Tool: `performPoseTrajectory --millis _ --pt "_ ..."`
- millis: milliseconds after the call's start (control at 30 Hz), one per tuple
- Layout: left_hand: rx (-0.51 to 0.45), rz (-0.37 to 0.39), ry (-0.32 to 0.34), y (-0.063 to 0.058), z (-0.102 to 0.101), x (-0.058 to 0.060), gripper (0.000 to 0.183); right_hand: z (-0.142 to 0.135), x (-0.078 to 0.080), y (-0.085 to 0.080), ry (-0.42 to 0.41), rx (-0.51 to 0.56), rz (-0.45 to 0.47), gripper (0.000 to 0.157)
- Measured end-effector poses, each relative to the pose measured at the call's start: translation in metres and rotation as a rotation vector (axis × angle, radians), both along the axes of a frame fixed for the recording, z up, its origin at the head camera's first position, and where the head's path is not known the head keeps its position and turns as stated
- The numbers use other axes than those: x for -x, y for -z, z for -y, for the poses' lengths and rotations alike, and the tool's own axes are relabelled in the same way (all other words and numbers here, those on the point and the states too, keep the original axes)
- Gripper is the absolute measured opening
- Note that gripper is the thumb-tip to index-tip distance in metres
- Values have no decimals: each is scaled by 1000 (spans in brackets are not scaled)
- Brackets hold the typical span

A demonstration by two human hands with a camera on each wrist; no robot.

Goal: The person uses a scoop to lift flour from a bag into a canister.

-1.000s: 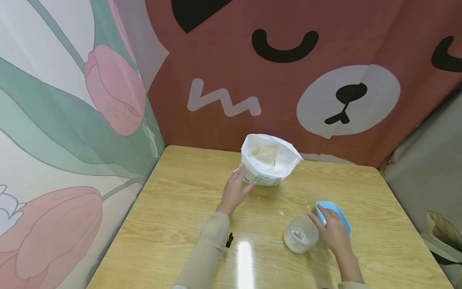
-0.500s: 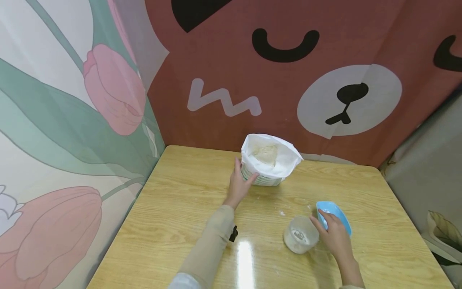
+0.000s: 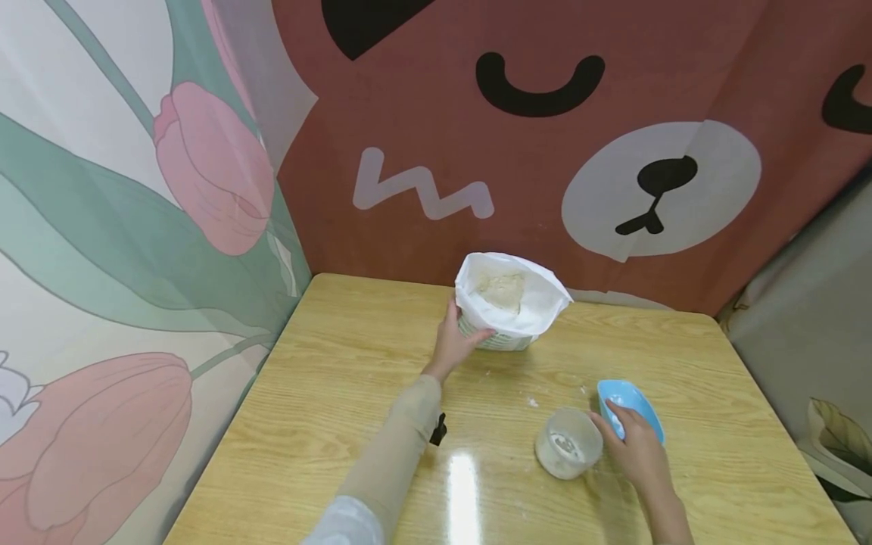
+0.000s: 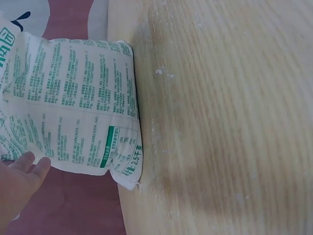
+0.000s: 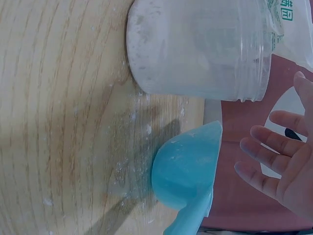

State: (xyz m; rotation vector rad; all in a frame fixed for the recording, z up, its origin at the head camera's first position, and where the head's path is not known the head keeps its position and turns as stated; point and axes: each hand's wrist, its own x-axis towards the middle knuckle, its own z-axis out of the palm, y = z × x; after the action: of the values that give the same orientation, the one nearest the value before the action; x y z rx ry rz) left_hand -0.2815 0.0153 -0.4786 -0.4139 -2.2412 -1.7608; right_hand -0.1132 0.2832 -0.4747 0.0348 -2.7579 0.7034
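Note:
A white flour bag [image 3: 500, 322] with green print stands upright at the back of the table, its top gaping over pale powder. My left hand [image 3: 458, 342] is at its left front corner, thumb on the front and fingers along the side. Loosely bent fingertips [image 4: 40, 166] show there in the left wrist view. My right hand [image 3: 639, 446] hovers over a light blue scoop [image 3: 630, 405], fingers spread and holding nothing. Beside that hand stands a clear plastic jar [image 3: 568, 446], lidless, with white residue at its bottom. The scoop [image 5: 183, 166] lies apart from the jar [image 5: 195, 49].
White powder is scattered over the wooden table [image 3: 327, 378] between the bag and the jar. A bear-print curtain [image 3: 422, 98] hangs directly behind the table. On the left hangs a tulip-print curtain [image 3: 129, 250].
My left hand has moved up and right onto the bag's corner, its thumb now on the front. My right hand has shifted slightly down and right over the scoop. Bag, jar and scoop stay put.

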Motion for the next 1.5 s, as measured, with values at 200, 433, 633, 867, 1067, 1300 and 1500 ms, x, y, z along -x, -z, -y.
performPoseTrajectory --millis 200,433,633,867,1067,1300,1500 --pt "23 8 23 -3 0 6 90 -4 -3 1 -4 0 18 46" --pt "75 12 -10 -4 -3 10 79 -8 -6 1 0 13 81 49" --pt "106 17 -28 1 -4 13 79 -12 -10 -1 25 6 141 53" --pt "108 47 -5 6 -4 15 83 -17 -13 3 36 -9 145 53" --pt "71 81 22 9 -5 16 85 -20 -14 8 36 -9 146 52" --pt "129 105 -24 14 -7 16 81 -22 -16 11 37 1 128 50" --pt "155 85 -38 20 -8 17 77 -25 -18 13 44 -5 125 50"
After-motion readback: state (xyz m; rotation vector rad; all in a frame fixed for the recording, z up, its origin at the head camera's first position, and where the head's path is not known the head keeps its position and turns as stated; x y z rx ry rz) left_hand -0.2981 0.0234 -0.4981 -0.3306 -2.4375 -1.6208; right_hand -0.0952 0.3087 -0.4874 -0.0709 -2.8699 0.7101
